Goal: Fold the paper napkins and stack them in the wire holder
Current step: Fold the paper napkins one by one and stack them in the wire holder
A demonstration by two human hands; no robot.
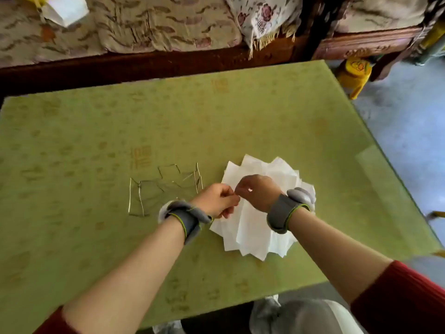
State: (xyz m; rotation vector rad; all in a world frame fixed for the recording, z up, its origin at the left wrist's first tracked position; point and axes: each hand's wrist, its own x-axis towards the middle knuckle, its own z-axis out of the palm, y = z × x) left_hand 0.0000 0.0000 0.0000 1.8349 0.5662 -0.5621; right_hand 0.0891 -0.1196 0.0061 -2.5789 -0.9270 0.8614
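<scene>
Nearest my lens are the two red sleeves (404, 300), at five and seven o'clock in the view, with bare forearms running up from them to meet near the middle.

The largest thing is the green patterned surface (120, 131), which fills most of the view. Beyond it, at twelve o'clock, a sofa (144, 27) with patterned cushions runs along the far edge, and grey floor (404, 131) shows at three o'clock.

The napkins (252, 235) lie fanned in one white pile on the surface, at about five o'clock from the middle of the view. The sheets overlap too much for me to count them, but many corners stick out. None looks folded yet.

There is one wire holder (166, 186), at eight o'clock from the middle of the view, and I see no napkins in it. Its long axis runs roughly from eight to two o'clock.

Both grips are over the pile with their fingertips meeting. The left grip (216, 200) has thumb and forefinger pinched together, I judge on the edge of one sheet. The right grip (256, 191) shows me only its back with the fingers curled under, so I cannot tell what it holds.

The holder lies at nine o'clock from the grips, just beside the left one, so a folded napkin would travel that way.

There are two grey wristbands (285, 213), one on each wrist.
</scene>
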